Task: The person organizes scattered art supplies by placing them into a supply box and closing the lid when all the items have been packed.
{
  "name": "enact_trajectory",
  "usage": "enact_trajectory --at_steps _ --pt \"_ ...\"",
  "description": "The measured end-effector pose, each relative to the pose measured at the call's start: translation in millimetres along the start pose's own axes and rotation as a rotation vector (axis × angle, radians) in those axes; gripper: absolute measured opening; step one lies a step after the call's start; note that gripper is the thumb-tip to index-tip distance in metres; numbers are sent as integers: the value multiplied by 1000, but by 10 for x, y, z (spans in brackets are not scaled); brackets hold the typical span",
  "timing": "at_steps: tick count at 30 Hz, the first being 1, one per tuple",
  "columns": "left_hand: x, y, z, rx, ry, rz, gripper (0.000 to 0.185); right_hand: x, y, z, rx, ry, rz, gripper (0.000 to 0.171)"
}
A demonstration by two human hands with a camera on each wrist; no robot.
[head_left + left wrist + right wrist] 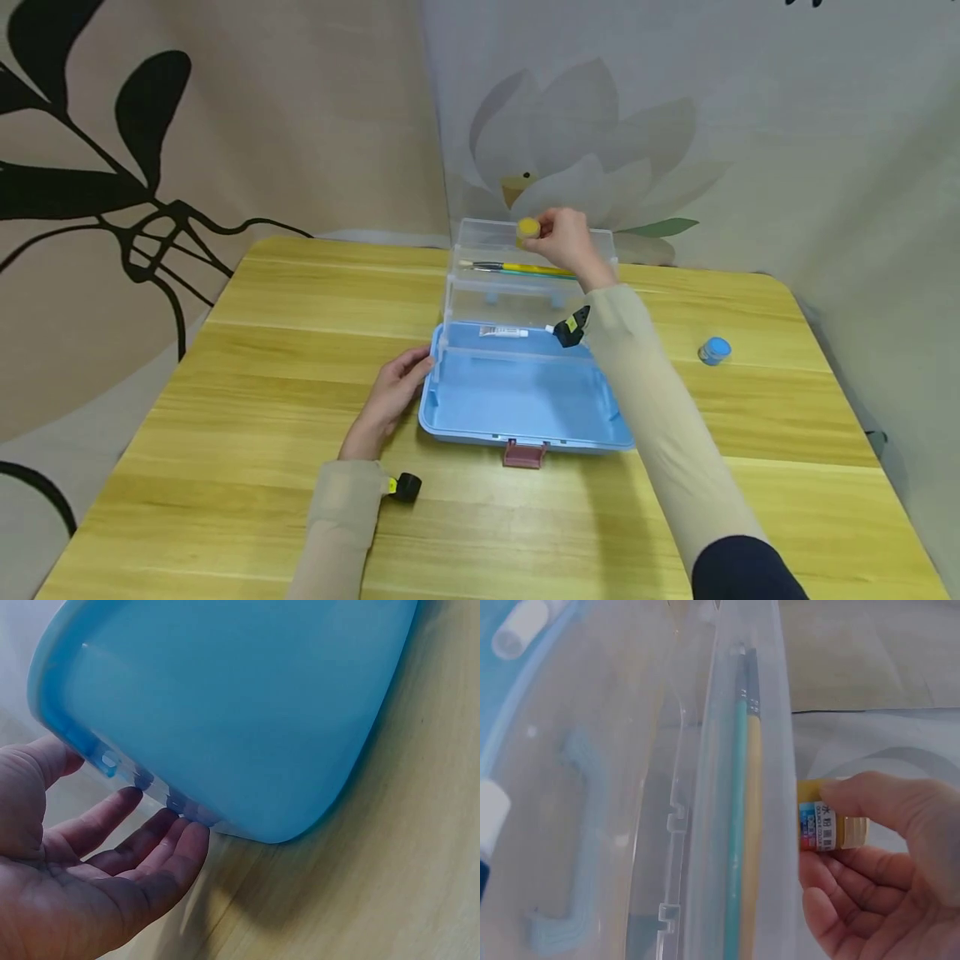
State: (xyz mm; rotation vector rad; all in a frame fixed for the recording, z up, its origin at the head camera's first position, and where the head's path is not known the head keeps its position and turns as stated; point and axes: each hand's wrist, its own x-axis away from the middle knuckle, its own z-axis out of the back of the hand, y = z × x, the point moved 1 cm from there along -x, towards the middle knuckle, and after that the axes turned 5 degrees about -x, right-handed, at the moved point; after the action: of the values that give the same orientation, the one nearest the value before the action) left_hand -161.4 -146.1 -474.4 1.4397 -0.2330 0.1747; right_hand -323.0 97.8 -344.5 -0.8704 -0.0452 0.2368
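My right hand (567,242) pinches a small yellow paint jar (527,231) between thumb and fingers, at the far edge of the raised clear lid of a blue storage box (517,400). In the right wrist view, the jar's printed label (817,826) faces the camera. Two paintbrushes (744,795), one teal-handled and one yellow-handled, lie along a clear lid compartment beside the jar. At the box's left side, my left hand (393,387) rests its fingertips against the outer wall, fingers slightly bent, as the left wrist view shows.
White paint tubes (502,332) lie along the back of the box, one partly hidden by the right wrist camera (572,327). A blue-capped paint jar (715,351) stands to the right on the wooden table (300,333). A mauve latch (524,455) juts from the box's front.
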Motion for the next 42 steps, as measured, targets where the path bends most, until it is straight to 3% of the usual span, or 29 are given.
enact_trajectory --at_steps 14,28,42 --pt "2 3 -6 -3 1 0 45 -62 84 -63 -15 -41 -42 30" --pt "-5 -12 -1 -1 -4 -12 45 -82 158 -89 -60 -27 -76 30" --pt "-11 15 -9 -3 -2 -8 45 -68 171 -83 -38 -12 -47 33"
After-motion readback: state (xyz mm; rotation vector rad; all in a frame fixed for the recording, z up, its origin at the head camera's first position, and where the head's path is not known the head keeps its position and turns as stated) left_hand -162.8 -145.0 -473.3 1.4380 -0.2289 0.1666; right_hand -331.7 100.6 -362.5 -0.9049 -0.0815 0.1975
